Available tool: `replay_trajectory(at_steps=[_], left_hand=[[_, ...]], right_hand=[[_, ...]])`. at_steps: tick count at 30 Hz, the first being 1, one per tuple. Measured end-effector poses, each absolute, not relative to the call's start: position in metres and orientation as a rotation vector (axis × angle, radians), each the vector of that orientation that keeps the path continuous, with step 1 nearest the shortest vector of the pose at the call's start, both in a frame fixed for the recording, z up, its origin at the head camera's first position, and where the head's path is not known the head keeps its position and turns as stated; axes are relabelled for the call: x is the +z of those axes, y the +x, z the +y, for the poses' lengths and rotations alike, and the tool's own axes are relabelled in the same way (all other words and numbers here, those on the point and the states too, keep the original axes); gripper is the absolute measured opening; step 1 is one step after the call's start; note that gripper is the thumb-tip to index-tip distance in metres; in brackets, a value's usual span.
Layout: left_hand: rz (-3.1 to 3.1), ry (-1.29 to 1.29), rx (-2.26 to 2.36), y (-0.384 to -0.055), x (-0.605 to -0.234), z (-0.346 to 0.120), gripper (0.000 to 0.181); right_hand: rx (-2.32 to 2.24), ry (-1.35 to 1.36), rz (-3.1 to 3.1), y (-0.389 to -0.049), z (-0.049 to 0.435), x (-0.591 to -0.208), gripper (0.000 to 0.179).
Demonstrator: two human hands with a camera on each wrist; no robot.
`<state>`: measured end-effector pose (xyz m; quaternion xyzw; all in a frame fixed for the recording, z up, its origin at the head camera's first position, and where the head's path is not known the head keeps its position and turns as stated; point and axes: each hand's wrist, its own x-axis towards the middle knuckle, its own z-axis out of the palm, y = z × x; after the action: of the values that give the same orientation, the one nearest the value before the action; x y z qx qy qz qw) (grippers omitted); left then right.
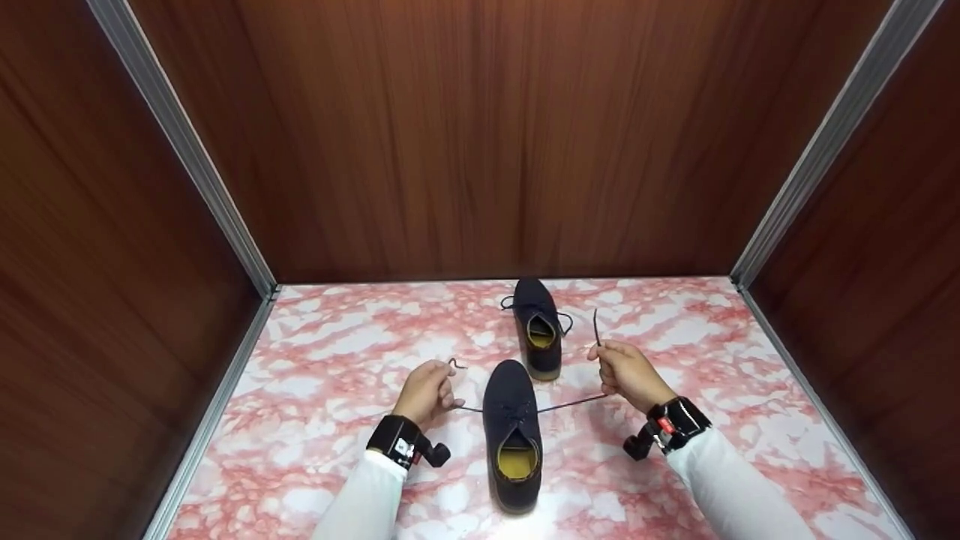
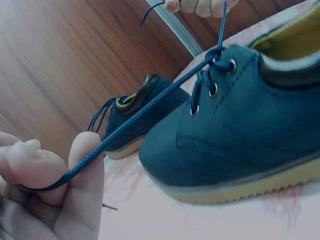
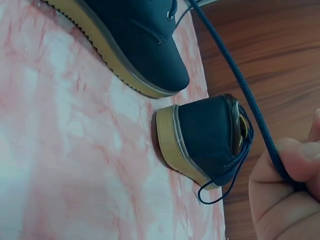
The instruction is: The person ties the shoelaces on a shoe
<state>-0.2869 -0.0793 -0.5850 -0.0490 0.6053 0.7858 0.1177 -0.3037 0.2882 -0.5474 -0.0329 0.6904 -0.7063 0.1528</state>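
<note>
A dark blue shoe (image 1: 512, 420) with a yellow lining stands on the table, toe pointing away from me. Its shoelace stretches out to both sides, crossed in a knot above the eyelets in the left wrist view. My left hand (image 1: 427, 390) grips one lace end, the cord (image 2: 135, 117) running taut from the fingers to the knot. Out to the right, my right hand (image 1: 628, 373) pinches the other end of the shoelace (image 3: 240, 80), its tip sticking up past the fingers. Both hands are raised beside the shoe, apart from it.
The matching shoe (image 1: 541, 356), its lace tied in a bow, stands just beyond the first one. Underneath is a red and white marbled tabletop (image 1: 315, 420). Brown wood-grain panels (image 1: 480, 142) with metal corner posts (image 1: 187, 135) enclose the back and sides.
</note>
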Motion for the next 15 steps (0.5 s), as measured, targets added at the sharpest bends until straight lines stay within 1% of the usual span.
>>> replay_trajectory(at_steps=[11,15], left_hand=[[1.854,-0.155,2.25,-0.28,-0.599,-0.094,0.016],[1.851,-0.179,2.272,-0.277,-0.606,-0.097,0.015]], right_hand=[[-1.911,0.026,2.233,-0.305,0.302,-0.557,0.025],[-1.883,0.064,2.279,-0.305,0.307,-0.561,0.024]])
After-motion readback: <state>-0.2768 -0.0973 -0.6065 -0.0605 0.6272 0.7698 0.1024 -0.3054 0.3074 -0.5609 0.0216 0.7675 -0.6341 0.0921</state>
